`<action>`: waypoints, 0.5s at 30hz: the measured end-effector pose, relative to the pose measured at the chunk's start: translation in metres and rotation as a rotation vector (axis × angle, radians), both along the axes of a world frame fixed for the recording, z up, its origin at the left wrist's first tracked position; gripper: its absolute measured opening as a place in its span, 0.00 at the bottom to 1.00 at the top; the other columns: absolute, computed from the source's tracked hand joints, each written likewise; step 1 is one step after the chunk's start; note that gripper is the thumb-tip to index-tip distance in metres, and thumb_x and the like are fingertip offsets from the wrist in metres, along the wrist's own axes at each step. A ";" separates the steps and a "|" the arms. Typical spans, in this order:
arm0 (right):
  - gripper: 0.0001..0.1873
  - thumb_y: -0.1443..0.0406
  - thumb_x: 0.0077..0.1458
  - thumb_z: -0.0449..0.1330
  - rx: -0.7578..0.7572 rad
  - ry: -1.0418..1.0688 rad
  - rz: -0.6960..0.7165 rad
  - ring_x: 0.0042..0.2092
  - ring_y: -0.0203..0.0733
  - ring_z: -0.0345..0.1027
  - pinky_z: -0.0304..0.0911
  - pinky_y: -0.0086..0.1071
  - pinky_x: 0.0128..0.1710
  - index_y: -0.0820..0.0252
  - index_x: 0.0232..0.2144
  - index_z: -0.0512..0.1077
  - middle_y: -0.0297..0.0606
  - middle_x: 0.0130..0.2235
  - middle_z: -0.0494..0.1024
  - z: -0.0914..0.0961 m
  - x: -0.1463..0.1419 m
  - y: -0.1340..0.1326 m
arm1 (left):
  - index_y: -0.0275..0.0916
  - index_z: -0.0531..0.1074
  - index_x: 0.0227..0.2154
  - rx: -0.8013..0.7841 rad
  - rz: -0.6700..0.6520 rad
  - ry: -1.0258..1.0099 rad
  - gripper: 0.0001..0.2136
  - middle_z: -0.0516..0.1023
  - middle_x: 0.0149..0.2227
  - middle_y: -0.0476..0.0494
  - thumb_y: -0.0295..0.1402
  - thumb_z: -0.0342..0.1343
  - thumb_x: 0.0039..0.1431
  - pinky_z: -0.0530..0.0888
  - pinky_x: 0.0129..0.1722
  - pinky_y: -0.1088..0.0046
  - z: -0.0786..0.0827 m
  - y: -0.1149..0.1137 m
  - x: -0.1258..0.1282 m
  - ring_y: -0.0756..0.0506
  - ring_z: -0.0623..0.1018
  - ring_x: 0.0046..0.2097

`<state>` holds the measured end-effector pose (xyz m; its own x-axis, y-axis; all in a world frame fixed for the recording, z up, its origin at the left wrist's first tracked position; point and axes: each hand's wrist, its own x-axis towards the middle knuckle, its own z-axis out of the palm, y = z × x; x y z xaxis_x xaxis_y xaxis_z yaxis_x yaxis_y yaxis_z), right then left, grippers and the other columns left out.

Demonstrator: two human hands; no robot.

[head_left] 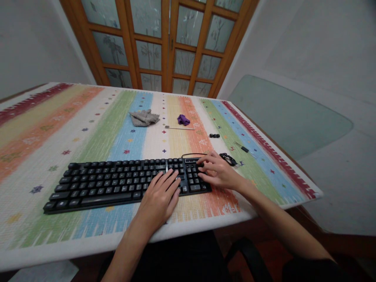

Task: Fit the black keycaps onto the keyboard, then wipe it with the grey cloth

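Keyboard [126, 180] at near centre of the table [141, 143], right end under both hands; looks mid-job. Left hand [161, 196] lies palm down across the keys, fingers loosely spread, gripping nothing visible. Right hand [217, 172] has bent fingers at the number pad's far right corner; can't tell if it pinches a key. Done, by the look of it: three keycaps [214, 136] off, lined up right of centre. Remaining: those three aren't back on; other keys look seated, though the hands hide some. Small black tool [244, 149] lies right of the caps, in neither hand; coiled cable [230, 159] just beside the right hand. Thin brush [179, 128], purple cloth [183, 120], grey cloth [143, 118] farther off, untouched. Surface: striped tablecloth [55, 156]. Room: wood-framed glass doors [164, 70] at far side, pale walls [293, 39], dark armrest [249, 256] near.
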<state>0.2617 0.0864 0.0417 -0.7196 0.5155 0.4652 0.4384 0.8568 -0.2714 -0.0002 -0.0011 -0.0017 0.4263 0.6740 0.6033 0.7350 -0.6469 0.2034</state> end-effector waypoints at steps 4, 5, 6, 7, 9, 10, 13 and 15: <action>0.09 0.60 0.64 0.62 0.024 -0.010 -0.105 0.47 0.50 0.64 0.64 0.48 0.47 0.59 0.33 0.75 0.47 0.49 0.74 -0.004 -0.001 -0.010 | 0.35 0.74 0.54 0.002 -0.003 0.005 0.15 0.77 0.59 0.37 0.30 0.48 0.71 0.70 0.62 0.51 0.001 0.000 -0.001 0.39 0.73 0.63; 0.10 0.60 0.64 0.62 0.009 -0.004 -0.124 0.47 0.50 0.64 0.64 0.49 0.48 0.59 0.32 0.74 0.47 0.49 0.74 -0.006 -0.001 -0.011 | 0.35 0.74 0.54 0.006 -0.002 0.009 0.15 0.77 0.59 0.37 0.30 0.48 0.71 0.70 0.62 0.51 0.001 0.000 -0.001 0.38 0.73 0.63; 0.10 0.60 0.65 0.62 -0.012 0.004 -0.142 0.48 0.50 0.64 0.64 0.49 0.48 0.59 0.32 0.74 0.46 0.49 0.73 -0.008 -0.001 -0.013 | 0.34 0.74 0.54 0.013 0.000 0.013 0.15 0.77 0.59 0.36 0.30 0.48 0.70 0.71 0.62 0.51 0.001 0.000 0.000 0.38 0.73 0.62; 0.10 0.60 0.65 0.61 -0.033 0.014 -0.159 0.49 0.50 0.64 0.63 0.49 0.49 0.58 0.32 0.74 0.46 0.49 0.73 -0.009 -0.001 -0.014 | 0.34 0.74 0.54 0.020 0.001 0.017 0.15 0.77 0.59 0.36 0.30 0.48 0.70 0.71 0.61 0.50 0.001 0.000 0.000 0.38 0.73 0.62; 0.10 0.60 0.65 0.61 -0.058 0.036 -0.194 0.51 0.51 0.63 0.63 0.50 0.52 0.58 0.33 0.74 0.46 0.50 0.72 -0.012 -0.001 -0.017 | 0.33 0.74 0.54 0.033 0.003 0.024 0.15 0.77 0.58 0.36 0.29 0.48 0.70 0.71 0.61 0.50 0.001 0.000 0.000 0.38 0.74 0.62; 0.09 0.60 0.65 0.61 -0.058 0.044 -0.209 0.52 0.52 0.62 0.63 0.50 0.53 0.58 0.34 0.75 0.46 0.50 0.72 -0.012 -0.002 -0.018 | 0.33 0.73 0.55 0.037 0.005 0.025 0.15 0.77 0.59 0.36 0.29 0.48 0.70 0.72 0.61 0.50 0.001 0.000 0.000 0.38 0.74 0.62; 0.09 0.59 0.66 0.61 -0.043 0.053 -0.232 0.54 0.53 0.61 0.61 0.53 0.54 0.58 0.35 0.75 0.47 0.51 0.72 -0.014 -0.004 -0.023 | 0.34 0.73 0.55 0.037 0.004 0.028 0.15 0.77 0.59 0.37 0.29 0.48 0.70 0.71 0.61 0.50 0.000 0.001 -0.001 0.38 0.74 0.62; 0.09 0.59 0.66 0.60 -0.048 0.052 -0.242 0.54 0.54 0.61 0.61 0.53 0.55 0.58 0.35 0.75 0.47 0.51 0.72 -0.015 -0.005 -0.025 | 0.34 0.74 0.54 0.036 0.001 0.029 0.15 0.77 0.59 0.37 0.30 0.48 0.71 0.71 0.61 0.50 0.000 0.001 -0.001 0.38 0.74 0.62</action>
